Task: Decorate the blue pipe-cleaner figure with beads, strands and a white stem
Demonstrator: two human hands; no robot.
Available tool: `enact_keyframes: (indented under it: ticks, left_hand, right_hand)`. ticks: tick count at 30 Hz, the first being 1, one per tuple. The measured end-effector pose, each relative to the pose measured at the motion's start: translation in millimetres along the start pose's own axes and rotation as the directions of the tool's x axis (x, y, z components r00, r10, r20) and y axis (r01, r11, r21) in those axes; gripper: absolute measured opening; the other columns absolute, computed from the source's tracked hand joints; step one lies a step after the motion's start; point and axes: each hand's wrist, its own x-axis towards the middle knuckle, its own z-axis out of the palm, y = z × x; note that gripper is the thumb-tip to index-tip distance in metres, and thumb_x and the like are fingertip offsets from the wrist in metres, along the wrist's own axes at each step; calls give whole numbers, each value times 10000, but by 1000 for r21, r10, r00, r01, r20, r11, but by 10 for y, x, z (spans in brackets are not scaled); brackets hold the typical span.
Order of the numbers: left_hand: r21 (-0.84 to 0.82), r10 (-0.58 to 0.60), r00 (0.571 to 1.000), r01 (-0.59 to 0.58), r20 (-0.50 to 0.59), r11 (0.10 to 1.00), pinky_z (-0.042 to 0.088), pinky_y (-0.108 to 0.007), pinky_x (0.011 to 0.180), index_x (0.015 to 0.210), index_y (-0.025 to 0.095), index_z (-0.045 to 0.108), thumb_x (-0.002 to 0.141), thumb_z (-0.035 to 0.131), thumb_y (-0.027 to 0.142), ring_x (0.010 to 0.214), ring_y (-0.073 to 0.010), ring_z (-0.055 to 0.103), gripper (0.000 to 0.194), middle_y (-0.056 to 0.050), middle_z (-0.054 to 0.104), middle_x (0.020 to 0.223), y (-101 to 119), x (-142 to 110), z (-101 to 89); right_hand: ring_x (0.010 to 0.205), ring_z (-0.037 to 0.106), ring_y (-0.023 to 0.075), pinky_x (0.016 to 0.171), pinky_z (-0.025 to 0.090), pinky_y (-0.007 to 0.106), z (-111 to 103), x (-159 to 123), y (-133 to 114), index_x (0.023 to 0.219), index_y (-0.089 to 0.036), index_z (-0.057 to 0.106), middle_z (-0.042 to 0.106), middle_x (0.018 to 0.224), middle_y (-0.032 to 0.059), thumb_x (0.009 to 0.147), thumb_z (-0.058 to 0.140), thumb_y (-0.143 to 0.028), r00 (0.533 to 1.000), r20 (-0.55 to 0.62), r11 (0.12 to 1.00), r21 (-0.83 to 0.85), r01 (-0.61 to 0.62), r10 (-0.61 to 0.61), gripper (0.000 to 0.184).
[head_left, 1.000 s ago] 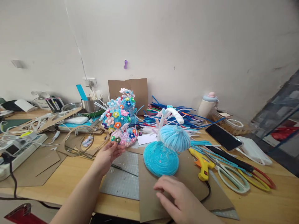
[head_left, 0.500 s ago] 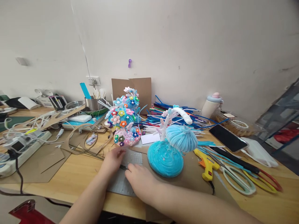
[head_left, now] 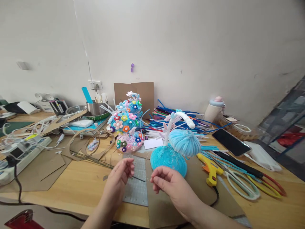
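My left hand (head_left: pixel 120 173) is raised over the left edge of a small grey cutting mat (head_left: pixel 135 194), fingers loosely bent and apart, with nothing visible in them. A thin dark stick (head_left: pixel 139 179) lies on the mat just right of its fingertips. My right hand (head_left: pixel 168 183) hovers over brown cardboard in front of the round blue base (head_left: pixel 164 157); its fingers curl loosely, and no held thing shows. From that base rises a white fuzzy curved stem (head_left: pixel 182 115), beside a pale blue pleated shade (head_left: pixel 186 141).
A pipe-cleaner flower piece (head_left: pixel 126 122) stands behind my hands. To the right lie a yellow glue gun (head_left: pixel 212 170), scissors (head_left: pixel 241 186) and a phone (head_left: pixel 231 141). Thin brownish sticks (head_left: pixel 95 160), cardboard rings and a power strip (head_left: pixel 26 159) are at left.
Both hands have lifted off the mat and drawn apart, the right hand moving rightward. The dark stick now shows on the mat between them. The blue lamp-like piece stays in place.
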Motion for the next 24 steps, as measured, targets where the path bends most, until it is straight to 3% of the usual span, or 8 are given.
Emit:
enact_keyframes:
  ticks: [2, 4, 7, 11, 14, 18, 21, 24]
  left_hand:
    - [-190, -109, 989, 126, 100, 974, 456, -222, 609, 968, 200, 723, 742, 728, 529, 642, -118, 561, 399, -30, 638, 794, -38, -202, 132]
    - [-206, -128, 973, 167, 193, 964, 460, -211, 630, 998, 232, 735, 691, 807, 455, 656, -105, 572, 386, -36, 665, 871, -74, -353, 226]
    - [-150, -65, 956, 111, 287, 982, 479, -213, 682, 988, 261, 747, 708, 812, 394, 701, -111, 593, 317, -41, 679, 911, -96, -468, 298]
    - [15, -28, 924, 24, 381, 1000, 496, -209, 645, 834, 239, 766, 751, 779, 342, 663, -110, 607, 133, -22, 640, 810, -58, -499, 342]
    - [214, 50, 907, -152, 418, 965, 515, -232, 622, 814, 241, 769, 802, 717, 306, 640, -133, 639, 83, -33, 667, 770, -27, -498, 380]
    - [475, 197, 828, -478, 526, 739, 534, -258, 635, 838, 245, 756, 846, 644, 222, 677, -179, 678, 114, -49, 710, 700, 0, -472, 432]
    - [535, 265, 770, -607, 581, 588, 547, -243, 624, 795, 225, 739, 851, 626, 188, 703, -176, 684, 131, -67, 700, 781, 61, -439, 481]
    - [512, 330, 703, -696, 630, 503, 536, -207, 589, 801, 222, 723, 866, 614, 178, 666, -147, 667, 134, -46, 667, 761, 191, -410, 567]
  right_hand:
    - [618, 577, 96, 606, 471, 223, -39, -181, -42, 804, -160, 627, 649, 740, 3, 758, 757, -398, 998, -32, 969, 243, -42, 52, 275]
    - [603, 576, 79, 590, 459, 204, -73, -336, -77, 792, -154, 648, 663, 739, 1, 695, 827, -409, 994, -30, 916, 393, -86, 106, 326]
    - [584, 571, 57, 575, 454, 180, -132, -493, -101, 794, -142, 661, 669, 726, 0, 651, 875, -372, 983, -13, 827, 542, -149, 186, 346]
    - [568, 571, 40, 568, 460, 161, -232, -590, -72, 793, -129, 668, 678, 725, 6, 646, 890, -321, 970, 20, 731, 653, -197, 244, 328]
    - [563, 588, 35, 564, 458, 149, -304, -631, -30, 776, -132, 665, 684, 719, 2, 663, 882, -279, 966, 54, 689, 691, -219, 253, 285]
    - [568, 618, 40, 570, 461, 154, -372, -678, 16, 766, -143, 652, 686, 714, -8, 697, 852, -249, 972, 121, 722, 651, -231, 202, 237]
    - [565, 635, 60, 567, 474, 179, -404, -708, 10, 760, -152, 626, 690, 716, -8, 688, 844, -285, 978, 130, 790, 576, -211, 166, 265]
    - [561, 652, 91, 567, 485, 210, -429, -737, -36, 788, -172, 591, 691, 701, -13, 693, 817, -293, 981, 69, 893, 408, -191, 179, 274]
